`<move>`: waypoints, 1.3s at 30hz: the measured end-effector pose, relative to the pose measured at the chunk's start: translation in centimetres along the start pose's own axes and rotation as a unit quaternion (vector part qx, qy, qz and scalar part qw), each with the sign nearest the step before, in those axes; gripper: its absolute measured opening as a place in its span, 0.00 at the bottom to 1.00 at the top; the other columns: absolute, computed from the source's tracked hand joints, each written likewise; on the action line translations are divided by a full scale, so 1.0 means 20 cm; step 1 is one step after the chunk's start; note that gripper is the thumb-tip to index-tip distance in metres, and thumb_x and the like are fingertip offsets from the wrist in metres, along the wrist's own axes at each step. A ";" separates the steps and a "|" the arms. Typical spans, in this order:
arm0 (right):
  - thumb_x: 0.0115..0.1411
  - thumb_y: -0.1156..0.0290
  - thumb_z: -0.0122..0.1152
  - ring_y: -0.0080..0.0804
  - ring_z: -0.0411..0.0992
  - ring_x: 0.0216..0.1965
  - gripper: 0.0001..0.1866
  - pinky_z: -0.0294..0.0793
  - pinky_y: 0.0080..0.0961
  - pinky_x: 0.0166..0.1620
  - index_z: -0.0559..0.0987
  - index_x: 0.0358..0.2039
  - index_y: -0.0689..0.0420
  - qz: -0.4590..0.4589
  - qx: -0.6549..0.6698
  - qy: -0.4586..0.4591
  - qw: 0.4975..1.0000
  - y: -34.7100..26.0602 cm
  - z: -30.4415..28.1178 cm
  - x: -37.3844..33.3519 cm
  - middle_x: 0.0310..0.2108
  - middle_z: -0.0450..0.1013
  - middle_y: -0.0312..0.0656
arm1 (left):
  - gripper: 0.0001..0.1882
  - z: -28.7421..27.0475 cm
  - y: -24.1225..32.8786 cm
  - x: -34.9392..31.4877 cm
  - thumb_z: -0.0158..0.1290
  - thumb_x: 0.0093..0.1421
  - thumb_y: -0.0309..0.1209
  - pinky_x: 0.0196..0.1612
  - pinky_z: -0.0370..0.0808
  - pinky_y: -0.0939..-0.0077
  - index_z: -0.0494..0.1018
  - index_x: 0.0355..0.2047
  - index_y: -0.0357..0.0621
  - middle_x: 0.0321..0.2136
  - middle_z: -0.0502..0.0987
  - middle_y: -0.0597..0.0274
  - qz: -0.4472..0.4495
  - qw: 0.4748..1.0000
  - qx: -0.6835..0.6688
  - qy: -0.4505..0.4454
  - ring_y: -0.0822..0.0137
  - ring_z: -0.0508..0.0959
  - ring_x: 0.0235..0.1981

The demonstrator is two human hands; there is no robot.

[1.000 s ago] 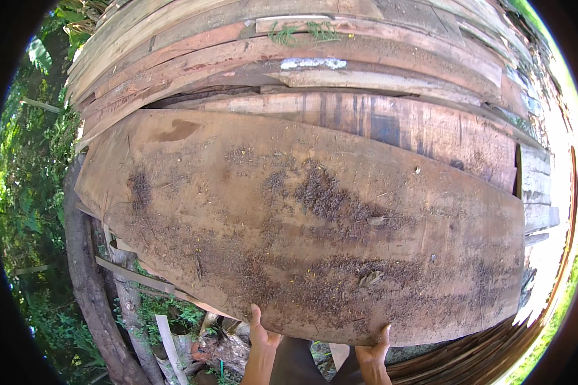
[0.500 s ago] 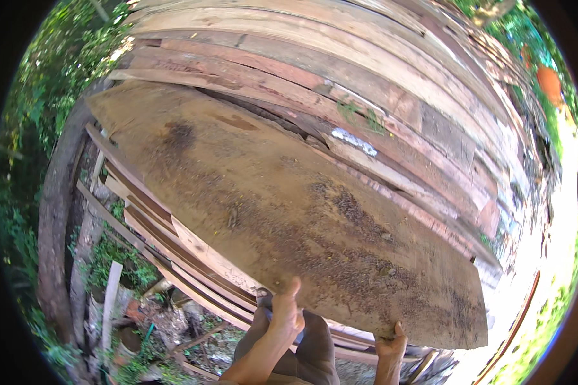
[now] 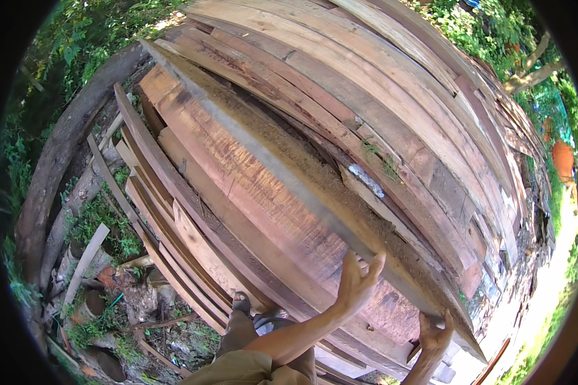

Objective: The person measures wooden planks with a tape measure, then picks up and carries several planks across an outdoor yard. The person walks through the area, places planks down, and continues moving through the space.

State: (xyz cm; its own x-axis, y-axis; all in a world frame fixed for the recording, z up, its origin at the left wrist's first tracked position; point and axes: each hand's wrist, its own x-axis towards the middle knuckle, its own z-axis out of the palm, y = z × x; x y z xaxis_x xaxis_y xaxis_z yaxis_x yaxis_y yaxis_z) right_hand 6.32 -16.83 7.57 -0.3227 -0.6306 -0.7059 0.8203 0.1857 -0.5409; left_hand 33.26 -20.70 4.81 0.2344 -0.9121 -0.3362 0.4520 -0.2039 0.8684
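A large stack of weathered planks (image 3: 392,109) fills most of the view, and a wide, dirt-strewn board (image 3: 302,186) is seen tilted up on edge above it, its thin grey edge turned toward the camera and its far end running up to the left. The board is judged heavy and stiff, rough and gritty rather than slippery, and likely to splinter; it is best taken along its near long edge, with the hands set well apart for balance. The left hand (image 3: 356,282) is pressed against the near underside with the fingers spread and only loosely curled round the edge. The right hand (image 3: 435,337) is closed in a firmer grip under the edge near the right end. A small pale patch (image 3: 366,181) lies on one stacked plank; no packages or signs are seen.
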 end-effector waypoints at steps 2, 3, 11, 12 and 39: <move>0.55 0.70 0.58 0.46 0.64 0.50 0.17 0.69 0.48 0.50 0.69 0.43 0.61 -0.001 0.015 0.015 1.000 -0.06 0.08 0.02 0.47 0.65 0.52 | 0.31 0.06 0.01 0.06 0.49 0.60 0.47 0.49 0.73 0.55 0.56 0.47 0.27 0.45 0.62 0.36 0.010 0.998 0.066 0.007 0.44 0.66 0.53; 0.55 0.69 0.58 0.46 0.64 0.50 0.19 0.69 0.48 0.51 0.68 0.45 0.62 -0.002 0.018 0.010 1.000 -0.10 0.12 0.03 0.48 0.64 0.52 | 0.31 0.09 0.03 0.08 0.49 0.60 0.45 0.48 0.73 0.56 0.56 0.47 0.26 0.45 0.63 0.35 0.006 0.995 0.104 0.011 0.43 0.66 0.53; 0.60 0.67 0.53 0.45 0.59 0.55 0.21 0.64 0.41 0.58 0.65 0.51 0.62 0.015 -0.046 -0.038 0.998 -0.41 0.35 0.38 0.54 0.61 0.51 | 0.24 0.28 0.24 0.36 0.48 0.61 0.35 0.44 0.72 0.56 0.58 0.44 0.20 0.42 0.65 0.29 0.063 0.973 0.222 -0.013 0.42 0.72 0.45; 0.60 0.67 0.54 0.46 0.59 0.54 0.21 0.64 0.43 0.57 0.65 0.51 0.63 -0.009 -0.090 -0.074 0.993 -0.44 0.37 0.42 0.53 0.62 0.51 | 0.24 0.30 0.27 0.41 0.48 0.61 0.34 0.44 0.71 0.56 0.58 0.44 0.20 0.42 0.65 0.29 0.083 0.972 0.218 -0.017 0.41 0.72 0.44; 0.54 0.52 0.58 0.45 0.37 0.67 0.44 0.45 0.64 0.60 0.45 0.65 0.43 -0.537 -0.801 0.036 0.262 -0.11 0.87 0.57 0.67 0.35 0.43 | 0.31 -0.09 -0.20 0.75 0.37 0.66 0.34 0.61 0.58 0.64 0.39 0.64 0.38 0.63 0.45 0.43 0.146 0.904 0.340 -0.213 0.56 0.57 0.62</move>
State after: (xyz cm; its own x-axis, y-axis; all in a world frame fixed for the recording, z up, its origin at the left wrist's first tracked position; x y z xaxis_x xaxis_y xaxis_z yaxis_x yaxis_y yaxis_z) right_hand 9.04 -37.46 8.71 -0.0153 -0.9623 0.2715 -0.9942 0.0435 0.0981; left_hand 36.48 -32.93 -4.46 -0.1594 -0.9872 -0.0108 -0.2427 0.0285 0.9697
